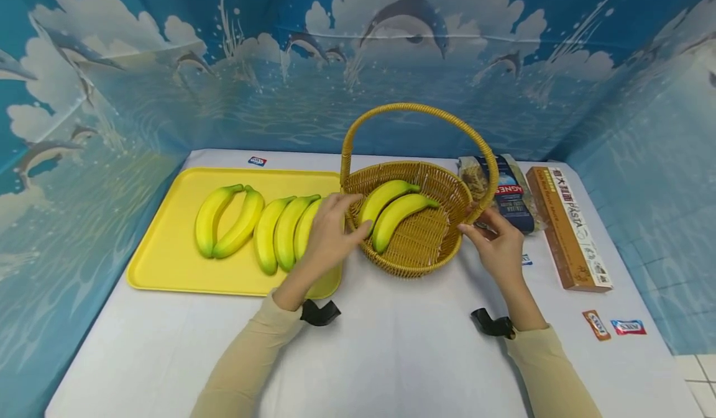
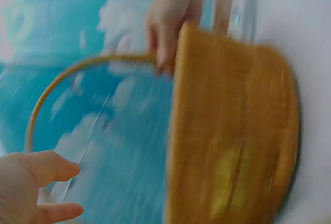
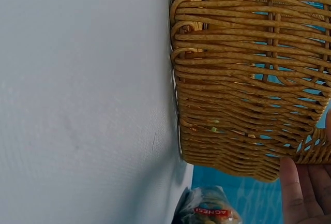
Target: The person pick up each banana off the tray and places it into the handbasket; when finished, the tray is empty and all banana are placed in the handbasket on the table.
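left hand [image 1: 327, 235] | basket [image 1: 419, 241], bananas [image 1: 397, 217] inside, between | right hand [image 1: 500, 244] gripping it

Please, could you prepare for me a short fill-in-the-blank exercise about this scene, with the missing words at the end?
1. The number of bananas lying in the wicker basket is ____.
2. The colour of the tray is ____.
3. The right hand grips the basket, while the ____ hand has its thumb and fingers apart.
4. In big Latin letters, the long box reads ____.

Missing words: two; yellow; left; PASTA.

wicker basket [image 2: 232, 105], right hand [image 2: 173, 14] at handle [image 2: 111, 57], left hand [image 2: 20, 188] spread
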{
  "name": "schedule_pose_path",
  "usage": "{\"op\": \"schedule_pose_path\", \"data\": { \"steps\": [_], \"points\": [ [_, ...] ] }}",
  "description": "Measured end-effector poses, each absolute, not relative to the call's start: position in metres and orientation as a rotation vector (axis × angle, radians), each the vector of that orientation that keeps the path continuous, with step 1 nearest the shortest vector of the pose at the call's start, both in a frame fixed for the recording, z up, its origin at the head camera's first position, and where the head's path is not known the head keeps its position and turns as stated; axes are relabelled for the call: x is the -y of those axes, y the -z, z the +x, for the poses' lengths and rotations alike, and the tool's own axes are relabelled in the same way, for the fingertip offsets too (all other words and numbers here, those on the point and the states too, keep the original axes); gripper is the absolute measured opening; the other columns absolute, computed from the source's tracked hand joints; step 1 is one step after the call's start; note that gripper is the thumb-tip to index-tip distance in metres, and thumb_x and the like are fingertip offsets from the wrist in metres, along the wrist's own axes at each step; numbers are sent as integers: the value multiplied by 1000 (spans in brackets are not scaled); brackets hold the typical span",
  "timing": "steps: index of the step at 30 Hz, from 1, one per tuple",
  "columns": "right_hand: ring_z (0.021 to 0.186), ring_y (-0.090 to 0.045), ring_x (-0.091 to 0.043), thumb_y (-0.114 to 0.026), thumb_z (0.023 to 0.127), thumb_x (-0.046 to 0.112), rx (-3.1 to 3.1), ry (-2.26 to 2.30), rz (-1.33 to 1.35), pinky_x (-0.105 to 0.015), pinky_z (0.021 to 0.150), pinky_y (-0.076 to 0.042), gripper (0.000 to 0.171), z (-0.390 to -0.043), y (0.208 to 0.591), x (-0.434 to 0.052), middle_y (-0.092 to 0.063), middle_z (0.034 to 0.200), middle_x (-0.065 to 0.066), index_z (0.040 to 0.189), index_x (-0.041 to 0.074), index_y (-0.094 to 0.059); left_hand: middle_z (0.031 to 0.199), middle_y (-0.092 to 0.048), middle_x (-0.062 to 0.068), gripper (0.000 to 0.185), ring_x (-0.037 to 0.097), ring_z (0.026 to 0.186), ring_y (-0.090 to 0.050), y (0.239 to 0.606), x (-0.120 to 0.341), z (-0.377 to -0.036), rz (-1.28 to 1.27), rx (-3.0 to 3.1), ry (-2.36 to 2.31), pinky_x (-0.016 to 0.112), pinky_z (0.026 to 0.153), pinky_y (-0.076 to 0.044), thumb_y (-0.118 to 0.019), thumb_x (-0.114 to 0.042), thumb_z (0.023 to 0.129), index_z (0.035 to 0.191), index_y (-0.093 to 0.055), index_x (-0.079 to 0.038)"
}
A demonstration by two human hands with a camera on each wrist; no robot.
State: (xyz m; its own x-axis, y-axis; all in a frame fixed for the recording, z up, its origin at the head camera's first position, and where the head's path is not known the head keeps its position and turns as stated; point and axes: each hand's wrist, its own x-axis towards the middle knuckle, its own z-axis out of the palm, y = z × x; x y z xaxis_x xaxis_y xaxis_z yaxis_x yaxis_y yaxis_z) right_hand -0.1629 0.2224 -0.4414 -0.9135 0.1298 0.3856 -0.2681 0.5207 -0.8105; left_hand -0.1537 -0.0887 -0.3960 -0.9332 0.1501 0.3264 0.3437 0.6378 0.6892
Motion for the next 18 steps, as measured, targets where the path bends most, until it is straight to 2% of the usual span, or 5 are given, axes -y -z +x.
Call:
{"op": "schedule_pose_path", "data": {
  "steps": [7,10,13,18],
  "points": [
    [94,-55,17,-78,81,10,2368,-1326,111,-2,75,-47,44,-164,441,-222,-70,113,-19,123,2,-67,129,-52,22,48,38,116,-48,392,200,-153,36,2398,1148,53,96,-39,-71,-20,88,132,-59,-3],
    [95,-55,16,-78,82,11,2371,-1348,104,-2,76,-47,44,-164,440,-222,-70,114,-18,124,2,-66,130,-49,23,50,38,117,-45,395,243,-153,228,2324,1117,52,99,-34,-69,-19,89,134,-57,-3],
    [96,-56,14,-78,82,11,2371,-1368,93,-3,77,-48,44,-164,440,-222,-69,116,-17,124,3,-66,133,-46,23,52,36,116,-41,398,273,-152,368,2285,1118,50,99,-29,-67,-21,91,138,-54,-6],
    [97,-56,13,-78,82,10,2368,-1385,93,-4,77,-48,45,-163,440,-222,-69,116,-18,124,2,-66,138,-41,21,55,35,118,-38,408,300,-151,499,2272,1159,47,99,-28,-64,-25,92,144,-49,-10]
  ]
}}
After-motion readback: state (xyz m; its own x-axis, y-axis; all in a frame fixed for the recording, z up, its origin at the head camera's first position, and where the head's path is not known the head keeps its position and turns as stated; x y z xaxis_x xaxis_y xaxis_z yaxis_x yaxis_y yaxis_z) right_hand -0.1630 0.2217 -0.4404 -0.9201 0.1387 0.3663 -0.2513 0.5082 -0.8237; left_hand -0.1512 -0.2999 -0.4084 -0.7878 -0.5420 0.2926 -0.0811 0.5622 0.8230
